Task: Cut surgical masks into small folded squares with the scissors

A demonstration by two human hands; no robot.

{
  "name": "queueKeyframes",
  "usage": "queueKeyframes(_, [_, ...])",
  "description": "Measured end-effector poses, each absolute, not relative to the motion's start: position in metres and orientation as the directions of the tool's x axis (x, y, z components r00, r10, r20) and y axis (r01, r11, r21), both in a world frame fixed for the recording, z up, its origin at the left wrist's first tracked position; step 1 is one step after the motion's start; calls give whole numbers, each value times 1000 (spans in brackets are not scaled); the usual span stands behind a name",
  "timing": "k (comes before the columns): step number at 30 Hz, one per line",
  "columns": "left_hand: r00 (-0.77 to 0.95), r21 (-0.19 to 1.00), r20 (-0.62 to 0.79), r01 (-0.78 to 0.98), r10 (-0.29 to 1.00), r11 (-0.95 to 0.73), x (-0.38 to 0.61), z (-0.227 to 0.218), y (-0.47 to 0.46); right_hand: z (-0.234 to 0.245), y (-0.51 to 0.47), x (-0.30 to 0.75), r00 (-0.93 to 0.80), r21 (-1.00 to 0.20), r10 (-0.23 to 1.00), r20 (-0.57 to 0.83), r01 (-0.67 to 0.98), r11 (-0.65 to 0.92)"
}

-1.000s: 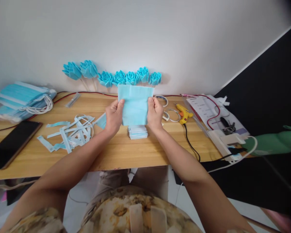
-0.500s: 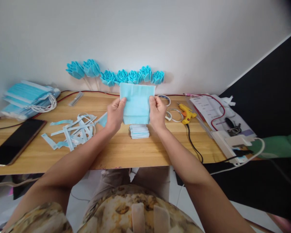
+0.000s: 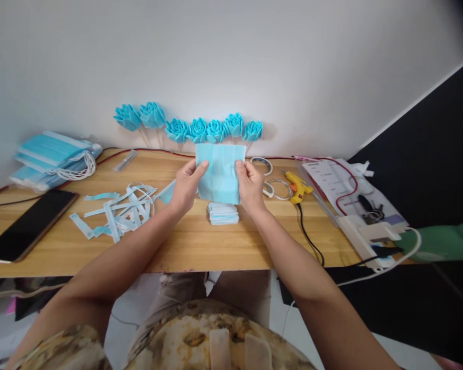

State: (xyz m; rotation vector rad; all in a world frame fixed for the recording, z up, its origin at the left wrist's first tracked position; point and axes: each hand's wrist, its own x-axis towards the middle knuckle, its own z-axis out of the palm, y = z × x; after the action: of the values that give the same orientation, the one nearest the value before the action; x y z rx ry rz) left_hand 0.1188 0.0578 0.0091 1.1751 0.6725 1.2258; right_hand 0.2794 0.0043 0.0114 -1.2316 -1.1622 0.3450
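Blue sheet (image 3: pixel 220 174) is at frame center between left hand (image 3: pixel 187 186) and right hand (image 3: pixel 251 186), each pinching a side edge; blue-white stack (image 3: pixel 223 214) shows just below.

Pale wall (image 3: pixel 231 51), wooden desk (image 3: pixel 216 252), black panel (image 3: pixel 435 154) at right, whitish floor (image 3: pixel 119 336)

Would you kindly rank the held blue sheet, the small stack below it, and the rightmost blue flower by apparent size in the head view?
Largest to smallest:
1. Blue sheet
2. Small stack
3. Rightmost blue flower
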Motion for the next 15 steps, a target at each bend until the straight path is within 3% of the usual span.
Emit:
queueKeyframes(9, [232, 937, 183, -334, 955, -99, 119, 11, 56, 10, 5, 279, 399, -867, 775, 490, 310, 389])
queueKeyframes(15, [170, 953, 177, -275, 969, -126, 118, 10, 58, 6, 7, 280, 468, -843, 712, 523, 403, 355])
